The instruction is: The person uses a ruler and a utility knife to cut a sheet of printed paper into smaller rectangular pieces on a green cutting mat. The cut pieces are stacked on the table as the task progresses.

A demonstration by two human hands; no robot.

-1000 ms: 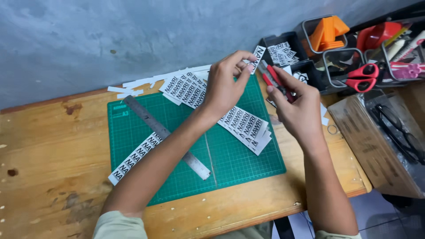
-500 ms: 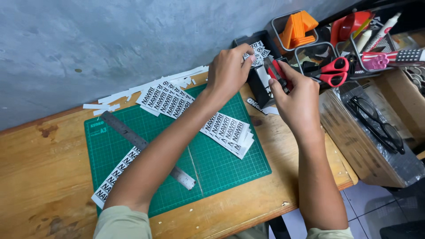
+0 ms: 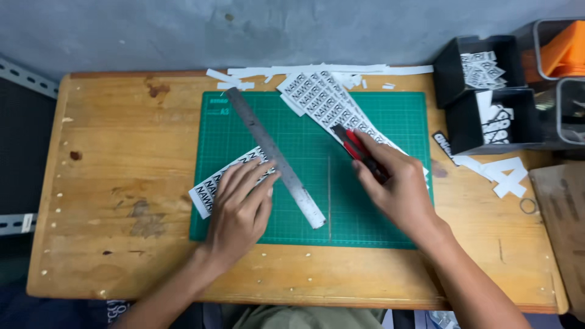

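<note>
Fingers of the left hand [image 3: 239, 210] spread flat, pinning a printed label strip [image 3: 226, 178] beside the steel ruler [image 3: 274, 156]; at three o'clock, right hand [image 3: 396, 189] grips a red utility knife [image 3: 354, 148].

Even soft daylight, faint shadows, sharp centre, slight blur at edges

We have only one view, from the camera on the person's head. It looks almost straight down, from close above, at the table [image 3: 122, 140] and green mat [image 3: 378, 213]. Its top edge reaches the grey wall [image 3: 183, 30].
</note>
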